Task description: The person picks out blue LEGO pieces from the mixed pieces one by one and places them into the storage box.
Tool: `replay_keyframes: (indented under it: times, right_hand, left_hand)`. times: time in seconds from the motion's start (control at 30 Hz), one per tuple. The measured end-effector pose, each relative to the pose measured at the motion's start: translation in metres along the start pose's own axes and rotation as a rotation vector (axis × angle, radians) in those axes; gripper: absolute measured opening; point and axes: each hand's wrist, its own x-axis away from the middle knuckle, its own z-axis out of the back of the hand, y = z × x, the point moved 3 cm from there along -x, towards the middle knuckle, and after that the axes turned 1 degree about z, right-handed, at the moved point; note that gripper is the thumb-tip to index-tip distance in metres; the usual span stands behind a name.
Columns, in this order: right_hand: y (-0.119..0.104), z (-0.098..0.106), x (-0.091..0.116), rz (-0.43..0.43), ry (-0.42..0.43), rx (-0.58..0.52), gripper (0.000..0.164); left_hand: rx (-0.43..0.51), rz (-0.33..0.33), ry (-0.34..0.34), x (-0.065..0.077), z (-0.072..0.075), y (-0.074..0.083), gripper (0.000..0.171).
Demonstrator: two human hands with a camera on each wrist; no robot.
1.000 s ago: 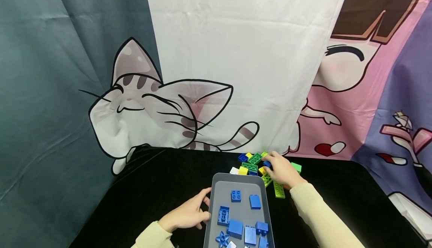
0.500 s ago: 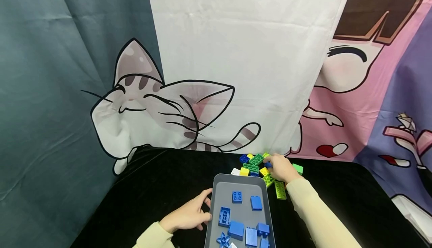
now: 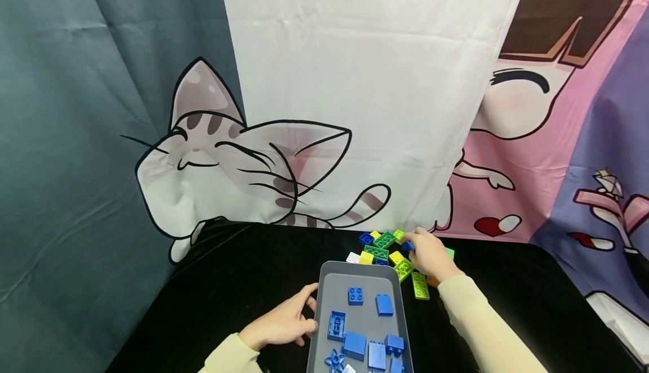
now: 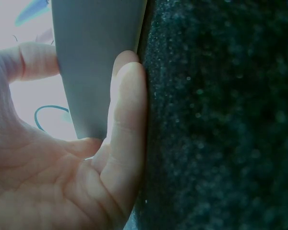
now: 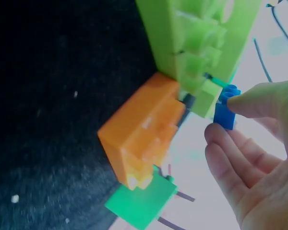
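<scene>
My left hand [image 3: 284, 319] holds the left side of a grey tray [image 3: 316, 305], its digits at the rim and outer wall. In the left wrist view, the tray wall [image 4: 86, 86] stands between an upper digit and lower fingers [image 4: 127, 110] close to the black cloth. Inside the tray lie several blue toy bricks [image 3: 354, 345] and a blue flower piece [image 3: 334, 360]. Beyond its far right corner, my right hand [image 3: 431, 257] pinches a small blue brick [image 5: 224, 115] between thumb and fingertips, beside the mixed brick pile.
Green bricks [image 3: 376, 252], yellow bricks [image 3: 366, 258], a white brick [image 3: 353, 257] and lime bricks [image 3: 419, 285] crowd behind the tray. An orange brick [image 5: 139, 129] and a bright green brick [image 5: 141, 199] are near my right hand. A printed curtain [image 3: 304, 80] hangs behind the black cloth [image 3: 228, 271].
My right hand has moved slightly right with the blue brick in its fingers, uncovering more of the yellow and lime bricks. The left hand and tray have stayed in place.
</scene>
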Motion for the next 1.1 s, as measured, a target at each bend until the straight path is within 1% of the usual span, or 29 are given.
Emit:
replay_keyframes:
  times: [0.1,0.23,0.47,0.67,0.73,0.93,1.1]
  right_hand:
    - [-0.006,0.007,0.006,0.028,0.059,0.005,0.031]
    - [-0.018,0.017,0.018,0.058,0.116,-0.014,0.032]
    - [-0.041,0.033,0.043,0.101,0.162,-0.085,0.032]
    - [-0.063,0.042,0.063,0.169,0.218,-0.078,0.033]
    - [-0.070,0.043,0.070,0.188,0.219,-0.089,0.033]
    - [-0.091,0.042,0.088,0.227,0.175,-0.129,0.032]
    - [-0.106,0.042,0.102,0.256,0.162,-0.172,0.031]
  left_hand:
    - [-0.003,-0.002,0.001,0.000,0.001,-0.001,0.085]
    - [-0.007,0.000,0.002,0.000,0.001,-0.002,0.084]
    - [-0.013,0.002,0.003,0.001,0.001,-0.002,0.085]
    - [-0.008,0.003,0.001,0.000,0.000,-0.001,0.085]
    - [-0.006,0.004,0.001,0.000,0.000,-0.001,0.085]
    - [-0.006,0.004,0.003,0.000,-0.001,-0.001,0.085]
    - [-0.008,0.002,0.001,0.000,-0.001,-0.001,0.085]
